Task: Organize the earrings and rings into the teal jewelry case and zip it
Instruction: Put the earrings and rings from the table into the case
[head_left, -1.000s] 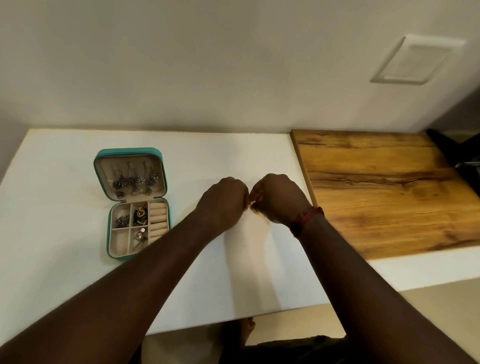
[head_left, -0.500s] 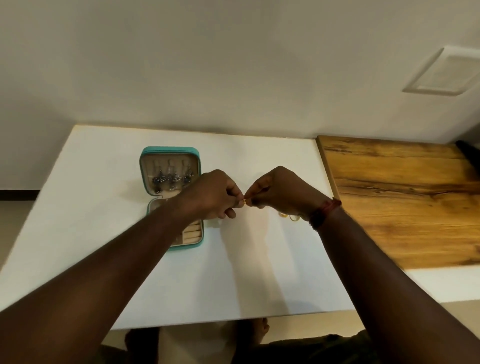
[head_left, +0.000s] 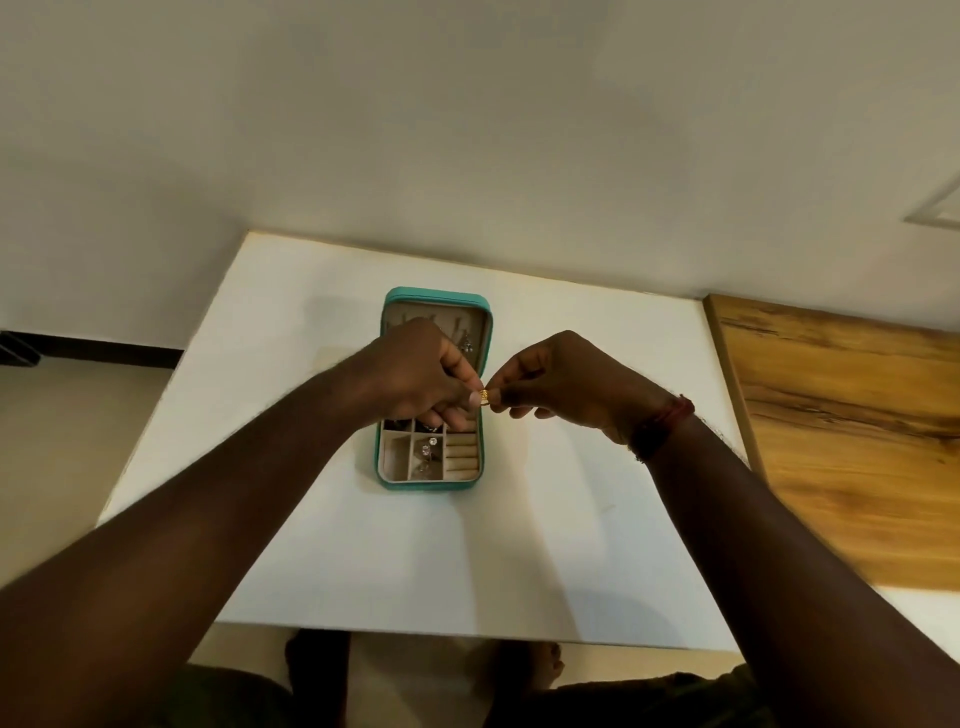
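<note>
The teal jewelry case (head_left: 387, 480) lies open on the white table (head_left: 545, 545), lid propped at the far side with hanging earrings (head_left: 466, 343) inside. Its beige tray shows silver pieces (head_left: 428, 448) in a compartment and ring rolls (head_left: 461, 457) on the right. My left hand (head_left: 415, 371) hovers over the case's middle and hides much of it. My right hand (head_left: 566, 379) is just right of the case. Both hands pinch a small gold ring (head_left: 484, 397) between their fingertips, above the case's right edge.
A wooden board (head_left: 841, 441) covers the table's right part. A plain wall rises behind the table, with a white plate (head_left: 940, 208) at the right edge. A red thread band (head_left: 670, 415) circles my right wrist. My feet show below the table's front edge.
Both hands have carried the gold ring leftward, from the middle of the table to above the case's right edge. The view has turned left, bringing the case to the centre.
</note>
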